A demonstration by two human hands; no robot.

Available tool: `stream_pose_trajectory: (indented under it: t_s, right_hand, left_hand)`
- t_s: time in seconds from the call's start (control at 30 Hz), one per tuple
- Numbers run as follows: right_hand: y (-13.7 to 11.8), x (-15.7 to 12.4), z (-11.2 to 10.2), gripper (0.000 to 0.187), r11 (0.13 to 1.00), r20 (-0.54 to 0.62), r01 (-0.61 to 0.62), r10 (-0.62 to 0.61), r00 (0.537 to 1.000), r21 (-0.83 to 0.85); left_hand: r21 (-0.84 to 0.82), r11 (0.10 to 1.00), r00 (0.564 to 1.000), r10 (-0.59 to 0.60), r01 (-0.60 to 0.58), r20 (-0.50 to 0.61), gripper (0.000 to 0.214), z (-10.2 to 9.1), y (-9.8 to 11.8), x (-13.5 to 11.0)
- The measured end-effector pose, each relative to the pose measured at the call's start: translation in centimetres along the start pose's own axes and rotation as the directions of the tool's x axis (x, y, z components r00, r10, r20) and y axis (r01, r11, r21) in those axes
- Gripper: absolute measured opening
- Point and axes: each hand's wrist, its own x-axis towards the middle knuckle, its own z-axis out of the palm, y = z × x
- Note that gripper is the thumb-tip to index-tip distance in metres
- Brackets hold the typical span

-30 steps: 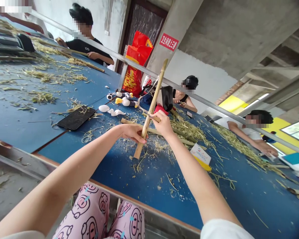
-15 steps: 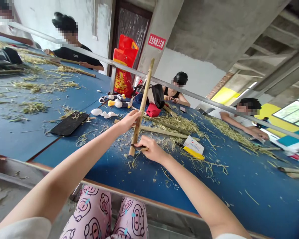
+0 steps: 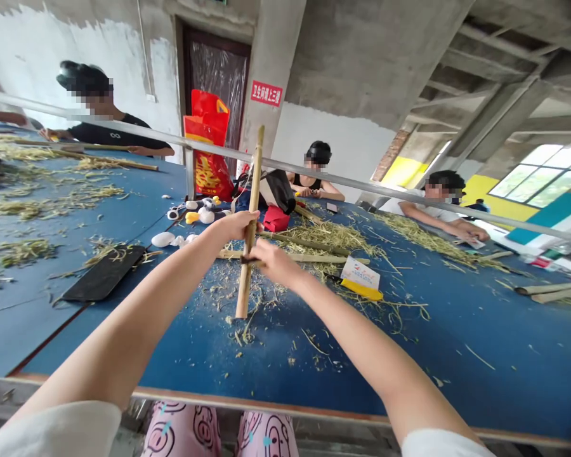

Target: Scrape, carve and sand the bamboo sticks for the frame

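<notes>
Bamboo stick stands nearly upright, its top leaning toward 1 o'clock and its foot above the blue table. Left hand is closed around it; right hand, just below at 3 o'clock, pinches a small dark tool against it.

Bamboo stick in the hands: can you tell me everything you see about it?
The bamboo stick is long, straight and pale tan, with a dry surface. It stands nearly upright, leaning slightly, over a blue table. The left hand grips it around the middle, and the right hand holds a small dark tool against it just below. Its lower end points at the table; whether it touches is hard to tell.
</notes>
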Motion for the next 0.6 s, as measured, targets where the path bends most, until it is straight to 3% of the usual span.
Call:
stream_pose_trajectory:
  t_s: [0.1, 0.2, 0.3, 0.47, 0.6]
  right_hand:
    - [2.9, 3.7, -0.9, 0.022, 0.998, -0.14, -0.058, 0.053, 0.989, -0.032]
    - [3.3, 4.2, -0.8, 0.022, 0.999, -0.195, -0.047, 0.047, 0.98, 0.002]
    - [0.5, 0.5, 0.5, 0.025, 0.996, -0.112, 0.036, -0.027, 0.993, 0.08]
    - [-4.9, -7.5, 2.7, 0.031, 0.986, 0.12, 0.03, -0.05, 0.992, 0.166]
    - [-5.3, -9.0, 1.9, 0.029, 0.988, 0.185, 0.027, -0.055, 0.981, 0.149]
  left_hand:
    - [0.133, 0.985, 0.993, -0.103, 0.11, -0.053, 0.016, -0.3, 0.8, 0.2]
    - [0.184, 0.973, 0.988, -0.129, 0.141, -0.08, 0.017, -0.1, 1.4, -0.2]
    - [0.172, 0.977, 0.989, -0.106, 0.122, -0.102, 0.014, 0.5, 1.4, -0.9]
    - [0.098, 0.995, 0.987, 0.022, -0.006, -0.156, 0.017, 2.0, 0.3, -1.5]
    - [0.032, 0.988, 0.96, 0.153, -0.15, -0.233, 0.008, 2.5, -1.0, -1.2]
